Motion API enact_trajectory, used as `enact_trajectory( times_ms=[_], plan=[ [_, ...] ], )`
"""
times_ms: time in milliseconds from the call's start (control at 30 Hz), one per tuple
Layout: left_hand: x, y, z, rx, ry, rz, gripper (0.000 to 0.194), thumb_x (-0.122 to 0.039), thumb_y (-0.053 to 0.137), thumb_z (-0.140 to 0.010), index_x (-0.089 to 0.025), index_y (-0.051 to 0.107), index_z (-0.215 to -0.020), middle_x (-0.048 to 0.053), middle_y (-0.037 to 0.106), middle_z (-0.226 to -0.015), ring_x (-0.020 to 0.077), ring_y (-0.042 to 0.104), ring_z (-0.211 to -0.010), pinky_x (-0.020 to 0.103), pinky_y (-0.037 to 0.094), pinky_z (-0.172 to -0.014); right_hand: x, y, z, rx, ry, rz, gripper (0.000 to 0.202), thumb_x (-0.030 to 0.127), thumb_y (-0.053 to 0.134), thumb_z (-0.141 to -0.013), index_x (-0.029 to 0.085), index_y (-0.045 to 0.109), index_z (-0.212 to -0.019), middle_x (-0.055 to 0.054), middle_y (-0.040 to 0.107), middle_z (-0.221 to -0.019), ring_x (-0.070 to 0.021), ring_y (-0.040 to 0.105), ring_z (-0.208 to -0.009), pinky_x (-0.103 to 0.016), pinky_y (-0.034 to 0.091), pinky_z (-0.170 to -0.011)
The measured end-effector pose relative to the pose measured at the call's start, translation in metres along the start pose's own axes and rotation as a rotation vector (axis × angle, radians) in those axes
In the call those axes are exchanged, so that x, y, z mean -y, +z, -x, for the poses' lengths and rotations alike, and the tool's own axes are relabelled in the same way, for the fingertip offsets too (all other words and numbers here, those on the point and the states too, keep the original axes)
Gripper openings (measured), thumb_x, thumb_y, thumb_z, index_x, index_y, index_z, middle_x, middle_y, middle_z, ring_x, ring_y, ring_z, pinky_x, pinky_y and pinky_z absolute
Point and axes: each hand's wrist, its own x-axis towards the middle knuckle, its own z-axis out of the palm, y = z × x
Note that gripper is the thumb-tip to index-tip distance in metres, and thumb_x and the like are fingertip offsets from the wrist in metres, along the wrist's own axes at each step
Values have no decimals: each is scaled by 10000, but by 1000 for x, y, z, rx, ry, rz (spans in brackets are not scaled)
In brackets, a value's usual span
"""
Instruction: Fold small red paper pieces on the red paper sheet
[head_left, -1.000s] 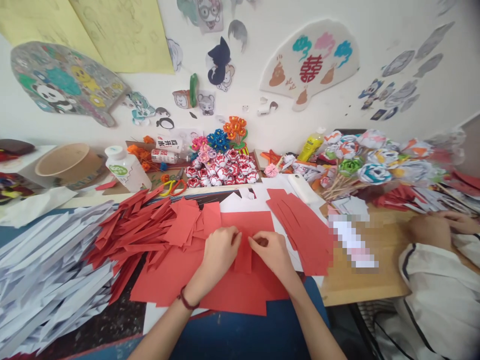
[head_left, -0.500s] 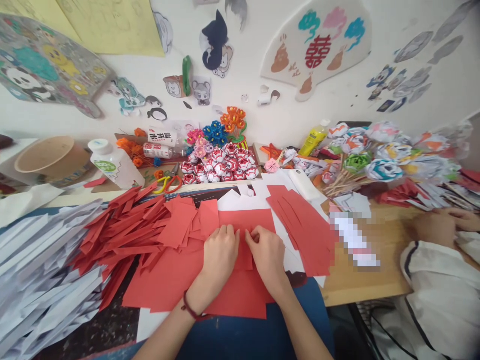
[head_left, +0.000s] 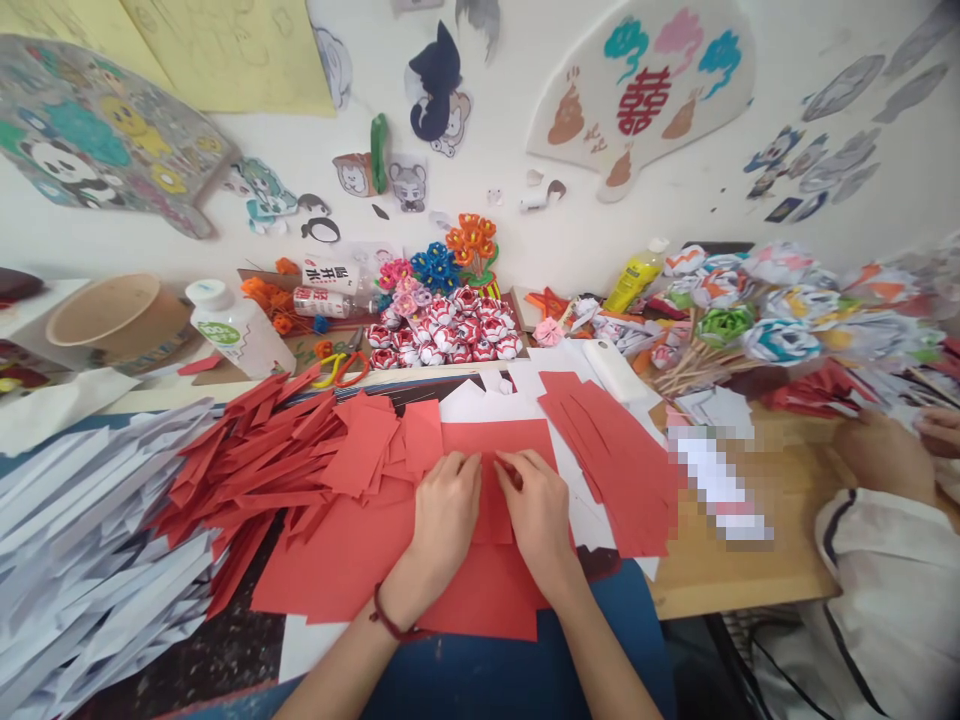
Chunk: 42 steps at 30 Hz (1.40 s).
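Both hands work close together over red paper in the middle of the table. My left hand [head_left: 448,505] has its fingers curled and pinched on a small piece of red paper [head_left: 493,522]. Across from it, my right hand [head_left: 538,510] pinches the same piece with thumb and forefinger. The fingertips hide part of the paper's upper edge. Beneath lie larger red sheets [head_left: 480,605]. Folded red paper strips [head_left: 259,470] are heaped to the left, with flat red pieces [head_left: 362,452] beside them. More red sheets [head_left: 611,465] lie on the right.
Folded white paper strips [head_left: 97,540] pile up at far left. Along the back stand a white bottle [head_left: 238,330], scissors [head_left: 343,366], red-and-white paper flowers [head_left: 454,335] and a yellow bottle [head_left: 634,278]. At right are paper flower bouquets [head_left: 780,310] and another person's sleeve [head_left: 892,580].
The view has shifted slightly. My right hand's fingers have extended a little along the paper's upper edge, while my left hand stays at the same piece.
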Motion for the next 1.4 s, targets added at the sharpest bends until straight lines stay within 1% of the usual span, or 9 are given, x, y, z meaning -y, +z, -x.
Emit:
enact_trajectory(
  times_ms=[133, 333, 467, 567, 800, 933, 1033, 1133, 1400],
  plan=[
    [2, -2, 1, -3, 65, -82, 255, -122, 448, -924, -181, 628, -1094, 56, 619, -887, 178, 554, -786, 271, 448, -663, -5, 0, 1, -12, -62, -56, 248, 174, 467, -927, 183, 690, -1035, -87, 659, -937, -213, 621, -832, -342, 505, -747],
    [8, -4, 2, 24, 150, -141, 311, -112, 453, -922, -185, 593, -1190, 51, 593, -874, 177, 528, -775, 266, 448, -629, -11, 2, 2, 11, -123, -72, 240, 148, 481, -924, 187, 704, -1004, -79, 628, -921, -210, 579, -866, -346, 510, -769],
    [11, -2, 5, 23, 181, -137, 350, -98, 446, -921, -183, 560, -1241, 57, 587, -908, 176, 523, -795, 268, 458, -650, -13, 2, 3, -6, -110, -61, 257, 202, 471, -943, 181, 677, -1096, -84, 604, -912, -214, 567, -854, -364, 513, -761],
    [12, -1, 5, 15, 177, -137, 361, -103, 443, -923, -174, 545, -1261, 64, 585, -925, 181, 520, -810, 277, 467, -665, -14, 2, 4, -10, -104, -67, 264, 247, 464, -954, 181, 684, -1084, -77, 583, -881, -207, 555, -817, -362, 514, -732],
    [12, -4, 4, 29, 164, -108, 338, -121, 455, -926, -214, 592, -1221, 52, 576, -882, 169, 520, -788, 270, 464, -662, -13, -1, 4, 4, -141, -157, 256, 249, 465, -957, 219, 718, -987, -61, 586, -875, -192, 553, -818, -345, 510, -714],
    [13, -3, 4, 21, 168, -102, 338, -125, 445, -932, -230, 598, -1214, 48, 573, -876, 163, 516, -775, 263, 459, -662, -16, -1, 4, -3, -111, -133, 247, 275, 494, -945, 217, 692, -1080, -66, 583, -905, -198, 556, -830, -358, 513, -733],
    [14, 0, 5, 6, 165, -100, 336, -130, 438, -936, -209, 586, -1227, 57, 580, -905, 170, 516, -793, 278, 463, -691, -17, 0, 3, -5, -106, -99, 263, 267, 515, -934, 190, 675, -1128, -71, 572, -906, -203, 546, -839, -362, 510, -744],
    [14, 0, 6, -3, 161, -106, 338, -137, 436, -938, -192, 581, -1239, 65, 581, -911, 180, 505, -805, 299, 460, -721, -17, 0, 3, 0, -129, -115, 243, 246, 502, -939, 202, 702, -1071, -62, 563, -880, -197, 535, -826, -343, 506, -719],
    [12, -4, 4, 0, 165, -111, 354, -138, 428, -933, -247, 623, -1208, 63, 571, -881, 183, 473, -785, 321, 431, -719, -16, -1, 4, 1, -159, -154, 240, 279, 498, -951, 248, 731, -998, -50, 554, -845, -190, 516, -808, -337, 506, -694]
  ],
)
